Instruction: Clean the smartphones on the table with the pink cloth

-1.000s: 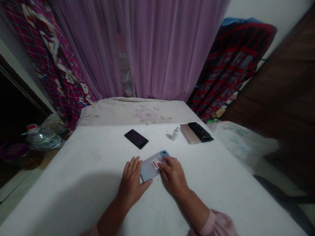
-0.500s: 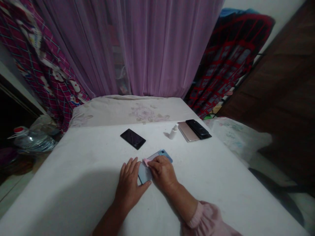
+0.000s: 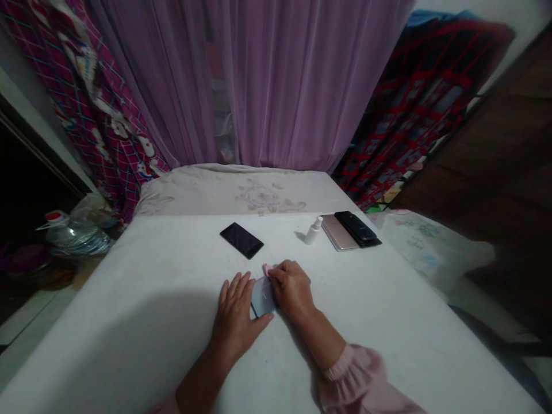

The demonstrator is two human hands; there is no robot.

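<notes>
A light blue smartphone (image 3: pixel 263 298) lies back side up on the white cloth, partly hidden under my hands. My left hand (image 3: pixel 235 317) grips its near left end, thumb on the near edge and fingers on the far edge. In my right hand (image 3: pixel 293 288), a small pink cloth (image 3: pixel 268 269) is pinched between thumb and fingers, at the phone's far edge. My right palm covers the phone's other end. Beyond my hands lies a black smartphone (image 3: pixel 241 240), screen up. To the right of it stands a small white spray bottle (image 3: pixel 312 232).
At the back right, a gold phone (image 3: pixel 338 233) lies beside a black phone (image 3: pixel 356 227) resting on a dark flat item. White cloth covers the table (image 3: pixel 150 259). A large water bottle (image 3: pixel 77 234) stands off the left side; purple curtains (image 3: pixel 280 86) hang behind.
My right hand has moved the pink cloth from the phone's back to its far edge, covering the camera end. The whole view has shifted slightly, so things appear further right.
</notes>
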